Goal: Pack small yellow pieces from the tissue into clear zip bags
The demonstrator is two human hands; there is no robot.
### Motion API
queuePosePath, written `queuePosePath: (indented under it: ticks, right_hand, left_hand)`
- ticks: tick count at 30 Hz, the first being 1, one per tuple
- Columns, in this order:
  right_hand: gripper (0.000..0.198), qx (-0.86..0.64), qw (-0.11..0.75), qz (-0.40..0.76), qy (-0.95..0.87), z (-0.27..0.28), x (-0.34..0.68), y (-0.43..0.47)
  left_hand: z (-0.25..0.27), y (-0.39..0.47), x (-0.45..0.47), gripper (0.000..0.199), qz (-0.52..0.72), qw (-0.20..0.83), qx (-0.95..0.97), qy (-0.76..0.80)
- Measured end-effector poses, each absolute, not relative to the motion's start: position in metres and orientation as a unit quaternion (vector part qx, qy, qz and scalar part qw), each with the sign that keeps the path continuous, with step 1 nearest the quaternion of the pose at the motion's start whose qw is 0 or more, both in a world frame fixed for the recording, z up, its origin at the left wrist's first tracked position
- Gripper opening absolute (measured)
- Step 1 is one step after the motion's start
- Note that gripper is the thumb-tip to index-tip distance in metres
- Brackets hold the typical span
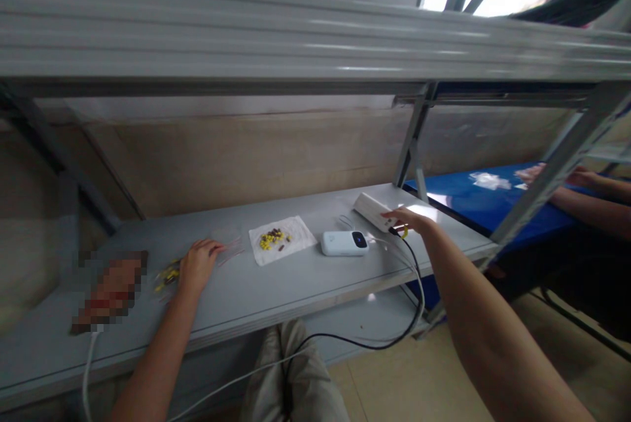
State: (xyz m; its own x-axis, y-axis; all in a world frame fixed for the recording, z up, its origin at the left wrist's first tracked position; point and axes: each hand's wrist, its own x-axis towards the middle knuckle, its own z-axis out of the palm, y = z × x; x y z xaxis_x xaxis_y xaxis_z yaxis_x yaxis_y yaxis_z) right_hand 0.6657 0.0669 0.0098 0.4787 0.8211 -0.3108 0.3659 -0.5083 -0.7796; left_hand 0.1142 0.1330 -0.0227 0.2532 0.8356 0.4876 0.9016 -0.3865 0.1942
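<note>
My left hand (196, 265) is low over the grey table, fingers bent together at the edge of some thin clear plastic bags (231, 251). Under and beside its wrist side lies a pile of small yellow and brown pieces (168, 275), partly covered by the hand. My right hand (408, 218) closes its fingers on the near end of a long white box-shaped device (371, 210); its thumb is hidden. A black cable (408, 248) runs from that end. Between the hands, a white cloth-like sheet (283, 241) carries more small yellow and brown pieces (272, 238).
A white rounded device (344, 243) with a dark screen sits left of my right hand. A pixelated object (112, 292) with a white cable is at far left. Cables loop over the front edge. A shelf (296, 47) hangs above. Another person's hands work at a blue table (458, 195).
</note>
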Motion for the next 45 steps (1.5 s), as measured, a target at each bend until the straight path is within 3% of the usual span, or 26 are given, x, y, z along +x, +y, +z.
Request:
queuePosePath:
  ticks: [6, 14, 24, 30, 34, 37, 41, 45]
  right_hand:
    - [0.027, -0.817, 0.309, 0.241, -0.424, 0.019, 0.648, 0.063]
    - [0.035, -0.841, 0.155, -0.02, -0.519, 0.011, 0.611, 0.06]
    - [0.031, -0.792, 0.077, -0.084, -0.6, -0.002, 0.59, 0.056]
    - [0.027, -0.813, 0.129, -0.057, -0.565, 0.016, 0.578, 0.054]
    - [0.029, -0.755, 0.334, -0.102, -0.556, 0.039, 0.528, 0.058]
    - [0.029, -0.65, 0.446, -0.051, -0.613, 0.036, 0.453, 0.061]
    - [0.029, -0.554, 0.472, 0.073, -0.682, 0.006, 0.35, 0.069]
    - [0.035, -0.534, 0.499, 0.118, -0.673, -0.017, 0.304, 0.078]
  left_hand:
    - [-0.027, 0.138, 0.112, 0.029, -0.284, 0.055, -0.792, -0.538]
    - [-0.033, 0.147, 0.112, 0.024, -0.314, 0.05, -0.795, -0.516]
    - [-0.032, 0.143, 0.112, 0.026, -0.316, 0.055, -0.791, -0.521]
    - [-0.026, 0.133, 0.114, 0.029, -0.357, 0.089, -0.757, -0.54]
    - [-0.019, 0.129, 0.118, 0.03, -0.471, 0.069, -0.695, -0.539]
    - [-0.018, 0.128, 0.132, 0.031, -0.524, 0.03, -0.659, -0.539]
    - [-0.019, 0.122, 0.163, 0.028, -0.547, -0.039, -0.673, -0.497]
    - [-0.02, 0.115, 0.177, 0.025, -0.537, -0.028, -0.711, -0.453]
